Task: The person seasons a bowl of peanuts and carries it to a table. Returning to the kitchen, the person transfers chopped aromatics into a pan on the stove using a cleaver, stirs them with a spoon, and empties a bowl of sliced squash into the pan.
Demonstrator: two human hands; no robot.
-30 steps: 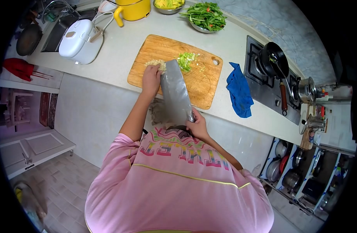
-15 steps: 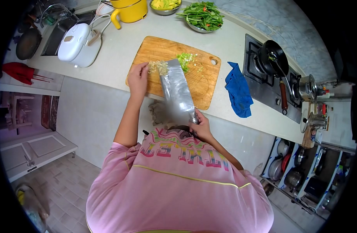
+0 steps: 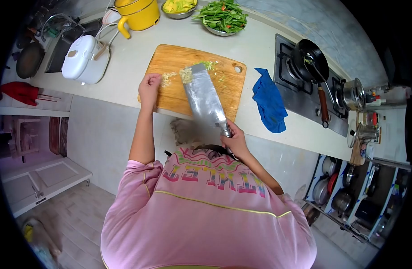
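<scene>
My right hand [image 3: 235, 139] is wrapped round the handle of a wide cleaver [image 3: 203, 96], its blade slanting over the wooden cutting board [image 3: 174, 101]. Minced garlic [image 3: 186, 75] clings to the blade's far left corner. More garlic bits [image 3: 168, 78] lie on the board between the blade and my left hand [image 3: 149, 87]. That hand is at the board's left edge with its fingers curled together; what is under them, if anything, is hidden. Chopped green onion [image 3: 210, 65] sits beyond the blade tip, partly covered by it.
Behind the board stand a yellow pot [image 3: 141, 15], a bowl of yellow slices [image 3: 179, 15] and a bowl of leafy greens [image 3: 221, 32]. A white appliance [image 3: 85, 60] stands left. Right of the board are a blue cloth [image 3: 269, 103] and a stove with a black wok [image 3: 308, 71].
My left hand has drawn leftward, away from the blade. Garlic that lay in one pile is now split between the blade and the board. The cleaver stays in my right hand.
</scene>
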